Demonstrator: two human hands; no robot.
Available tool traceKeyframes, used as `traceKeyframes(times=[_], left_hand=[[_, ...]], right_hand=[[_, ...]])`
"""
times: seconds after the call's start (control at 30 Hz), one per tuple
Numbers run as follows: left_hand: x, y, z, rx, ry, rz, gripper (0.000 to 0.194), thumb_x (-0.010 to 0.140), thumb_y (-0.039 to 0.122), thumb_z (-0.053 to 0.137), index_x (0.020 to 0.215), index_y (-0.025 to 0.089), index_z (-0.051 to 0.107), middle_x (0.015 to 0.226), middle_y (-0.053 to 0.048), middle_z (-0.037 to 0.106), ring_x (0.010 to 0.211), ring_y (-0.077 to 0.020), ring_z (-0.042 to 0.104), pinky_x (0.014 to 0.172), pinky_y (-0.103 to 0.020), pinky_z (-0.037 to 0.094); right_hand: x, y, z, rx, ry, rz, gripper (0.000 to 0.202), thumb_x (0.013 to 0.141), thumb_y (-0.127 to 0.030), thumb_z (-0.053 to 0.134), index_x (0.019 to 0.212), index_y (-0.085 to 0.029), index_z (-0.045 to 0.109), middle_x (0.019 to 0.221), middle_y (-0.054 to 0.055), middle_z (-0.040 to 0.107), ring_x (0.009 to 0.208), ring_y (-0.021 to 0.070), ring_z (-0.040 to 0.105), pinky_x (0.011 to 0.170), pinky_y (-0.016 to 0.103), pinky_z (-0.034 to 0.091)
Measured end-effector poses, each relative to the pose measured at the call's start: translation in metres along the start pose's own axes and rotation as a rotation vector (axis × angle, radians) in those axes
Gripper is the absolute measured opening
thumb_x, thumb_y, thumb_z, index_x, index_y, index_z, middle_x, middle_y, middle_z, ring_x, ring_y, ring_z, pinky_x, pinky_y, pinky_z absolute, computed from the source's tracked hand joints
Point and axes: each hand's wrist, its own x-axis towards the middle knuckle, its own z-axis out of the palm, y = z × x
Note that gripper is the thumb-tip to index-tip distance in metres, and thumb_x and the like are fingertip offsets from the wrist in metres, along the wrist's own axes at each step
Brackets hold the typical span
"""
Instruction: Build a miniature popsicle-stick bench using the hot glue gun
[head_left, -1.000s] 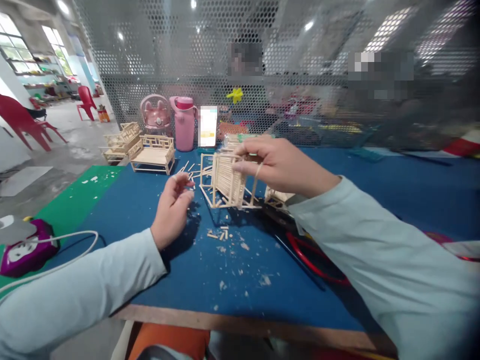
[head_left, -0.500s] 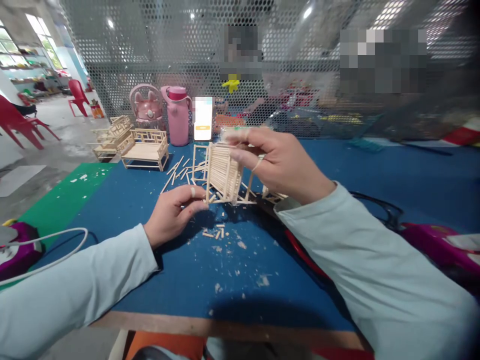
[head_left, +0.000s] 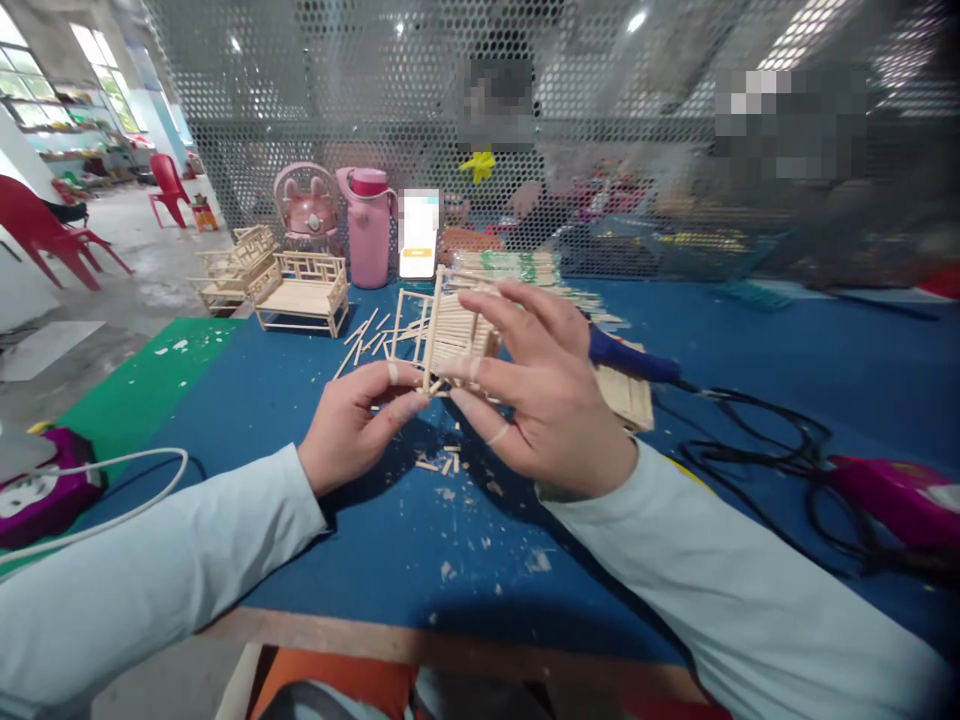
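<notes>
A small furniture frame (head_left: 461, 325) of thin wooden sticks stands tilted between my hands, with a slatted panel inside. My left hand (head_left: 364, 420) pinches its lower left corner between thumb and forefinger. Close beside that corner, my right hand (head_left: 551, 395) has its thumb and forefinger nearly together, and a short stick (head_left: 436, 385) shows at their tips. The other right fingers stretch over the slats and hide the frame's right side. Loose sticks (head_left: 364, 338) lie behind my left hand, and short offcuts (head_left: 450, 463) lie below the frame.
Finished miniature benches (head_left: 300, 295) stand at the back left near a pink bottle (head_left: 369, 235) and a lit phone (head_left: 418, 240). Bundled sticks (head_left: 517, 265) lie behind. To the right are a blue-handled tool (head_left: 634, 357), black cables (head_left: 772, 430) and a slatted panel (head_left: 626, 390).
My right hand has come down from the frame's top to its lower left corner. The frame has tilted. My left hand keeps its hold, and the view has shifted slightly.
</notes>
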Motion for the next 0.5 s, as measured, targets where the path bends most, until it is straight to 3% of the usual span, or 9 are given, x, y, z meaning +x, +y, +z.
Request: traceKeyframes(times=[0.23,0.5], left_hand=[[-0.0005,-0.0008,0.0008,0.001,0.005,0.014,0.011,0.084,0.025,0.060,0.088,0.017,0.067,0.084,-0.005,0.070,0.076,-0.0140,0.063,0.071,-0.025,0.050],[-0.0029,-0.0015,0.0020,0.005,-0.008,0.027,0.013,0.085,0.027,0.060,0.091,0.017,0.068,0.089,-0.005,0.071,0.081,-0.0143,0.065,0.075,-0.024,0.050]], right_hand=[[-0.0016,-0.0003,0.0036,0.032,-0.037,0.070,0.020,0.082,-0.030,0.055,0.093,-0.028,0.072,0.139,0.001,0.048,0.131,0.0321,0.034,0.107,0.058,0.020],[-0.0002,-0.0025,0.0021,0.041,-0.058,0.080,0.018,0.084,-0.031,0.054,0.085,-0.026,0.071,0.136,0.002,0.050,0.131,0.0313,0.034,0.107,0.056,0.022]])
